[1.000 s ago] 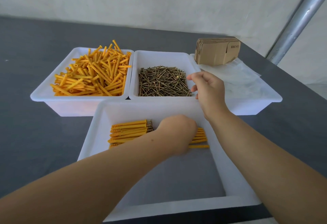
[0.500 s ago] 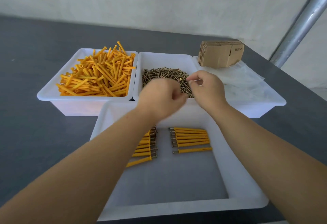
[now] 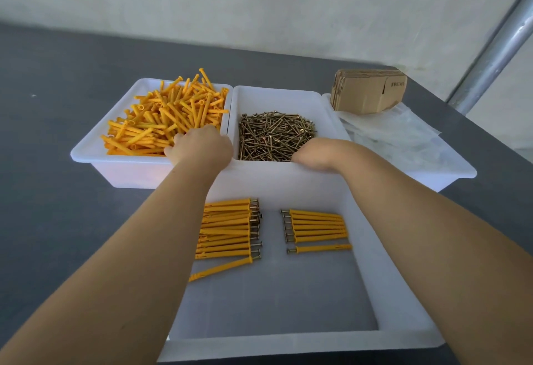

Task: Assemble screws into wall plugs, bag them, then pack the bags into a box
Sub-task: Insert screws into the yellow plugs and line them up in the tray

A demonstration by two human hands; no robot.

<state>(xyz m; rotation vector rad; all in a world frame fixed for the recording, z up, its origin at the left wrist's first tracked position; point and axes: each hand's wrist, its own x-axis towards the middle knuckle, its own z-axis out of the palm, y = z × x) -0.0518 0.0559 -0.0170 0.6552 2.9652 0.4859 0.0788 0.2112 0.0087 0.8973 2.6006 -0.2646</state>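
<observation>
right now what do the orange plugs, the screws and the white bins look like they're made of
The orange ribbed wall plugs look like moulded plastic: matte, uniform colour, hollow ends. The thin brassy screws look like plated metal, going by their yellowish glints. The white rectangular bins seem to be slightly translucent plastic, with smooth rolled rims and a soft sheen.

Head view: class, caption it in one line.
Left hand reaches into wall plugs, right hand into screws.
</observation>
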